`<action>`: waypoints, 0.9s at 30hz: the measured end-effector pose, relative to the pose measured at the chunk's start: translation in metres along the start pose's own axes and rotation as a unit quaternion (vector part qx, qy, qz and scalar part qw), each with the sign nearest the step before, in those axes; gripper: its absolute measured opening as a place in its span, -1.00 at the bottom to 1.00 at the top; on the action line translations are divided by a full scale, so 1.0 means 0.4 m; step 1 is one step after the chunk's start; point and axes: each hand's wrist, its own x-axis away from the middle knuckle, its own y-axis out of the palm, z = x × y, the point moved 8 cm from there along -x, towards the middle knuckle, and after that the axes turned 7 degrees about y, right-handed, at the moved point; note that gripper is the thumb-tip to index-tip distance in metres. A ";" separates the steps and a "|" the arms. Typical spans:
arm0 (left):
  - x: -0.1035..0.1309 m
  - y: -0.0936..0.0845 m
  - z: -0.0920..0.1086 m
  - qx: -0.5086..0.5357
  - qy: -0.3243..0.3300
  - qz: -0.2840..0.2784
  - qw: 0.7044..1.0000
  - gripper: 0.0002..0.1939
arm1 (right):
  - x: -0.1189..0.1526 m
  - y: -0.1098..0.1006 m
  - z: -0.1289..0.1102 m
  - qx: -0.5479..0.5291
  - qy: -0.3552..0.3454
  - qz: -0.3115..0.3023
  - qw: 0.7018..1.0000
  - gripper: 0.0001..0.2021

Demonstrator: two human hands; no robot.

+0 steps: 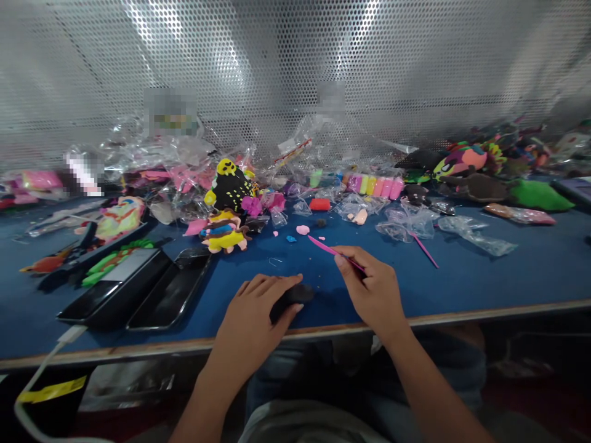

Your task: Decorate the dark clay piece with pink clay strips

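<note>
My left hand is closed around a black lump of modelling clay near the table's front edge. In my right hand a pink plastic modelling knife is pinched, its tip pointing up and left. Just beyond that tip lies a pale pink clay piece. A blue clay bit and tiny pink scraps sit around it. Farther back is a red clay block. The palm side of my left hand is hidden.
Two phones lie at the left, a white cable running off the edge. Clay figures and crumpled plastic bags crowd the back. Another pink tool rests at right. Behind stands a perforated metal wall.
</note>
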 end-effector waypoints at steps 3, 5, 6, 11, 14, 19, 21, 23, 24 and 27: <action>-0.006 -0.006 -0.011 0.013 -0.027 0.012 0.999 -0.72 | -0.001 0.002 0.004 0.001 0.010 -0.005 1.000 -0.77; -0.010 -0.011 -0.014 -0.001 -0.034 0.024 0.999 -0.74 | -0.001 0.005 0.007 0.005 0.015 -0.011 1.000 -0.76; -0.011 -0.014 -0.014 -0.012 -0.034 0.029 0.999 -0.73 | -0.002 0.006 0.007 0.007 0.016 -0.014 1.000 -0.76; -0.005 -0.026 -0.013 -0.033 -0.030 0.058 0.997 -0.59 | -0.002 0.008 0.011 0.008 0.020 -0.017 1.000 -0.76; 0.001 -0.019 0.000 -0.031 0.004 0.043 0.999 -0.57 | -0.002 0.008 0.013 0.007 0.021 -0.019 1.000 -0.76; 0.007 0.000 0.016 -0.077 0.044 0.015 0.996 -0.57 | -0.003 0.009 0.014 0.005 0.024 -0.017 1.000 -0.77; 0.008 0.000 0.019 -0.083 0.052 0.022 0.995 -0.58 | -0.002 0.009 0.014 0.003 0.023 -0.019 1.000 -0.77; 0.009 -0.003 0.021 -0.081 0.056 0.033 0.995 -0.61 | -0.002 0.010 0.014 0.001 0.022 -0.021 1.000 -0.77; 0.009 -0.005 0.022 -0.080 0.057 0.038 0.994 -0.61 | -0.002 0.010 0.014 -0.001 0.023 -0.021 1.000 -0.78; 0.011 -0.005 0.024 -0.084 0.059 0.038 0.994 -0.59 | -0.001 0.010 0.016 -0.002 0.026 -0.021 0.999 -0.78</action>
